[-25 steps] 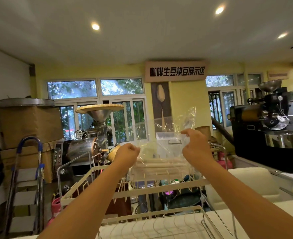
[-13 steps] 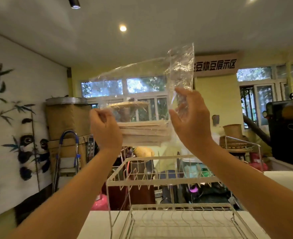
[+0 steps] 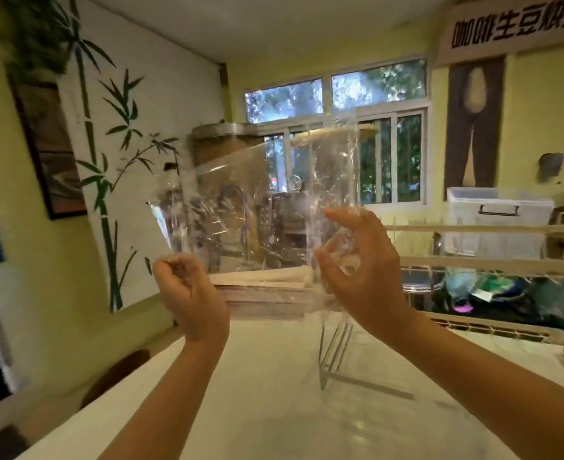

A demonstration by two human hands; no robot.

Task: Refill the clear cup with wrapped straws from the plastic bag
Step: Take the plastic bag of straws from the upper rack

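I hold a clear plastic bag (image 3: 260,200) up in front of me with both hands, above the white counter. A bundle of paper-wrapped straws (image 3: 267,290) lies flat along the bag's bottom, between my hands. My left hand (image 3: 187,293) is a closed fist gripping the bag's left lower edge. My right hand (image 3: 360,270) pinches the bag's right side, its other fingers spread. The bag's upper part stands loose and crinkled. No clear cup is in view.
A white wire dish rack (image 3: 473,270) stands on the white counter (image 3: 274,393) at the right, its leg just under my right hand. A white storage box (image 3: 499,210) sits behind it. A wall with painted bamboo (image 3: 108,161) is at the left.
My view has swung left and down, and the hands with the bag now sit lower over the counter. The bag has spread wider, and the straws stay flat at its bottom.
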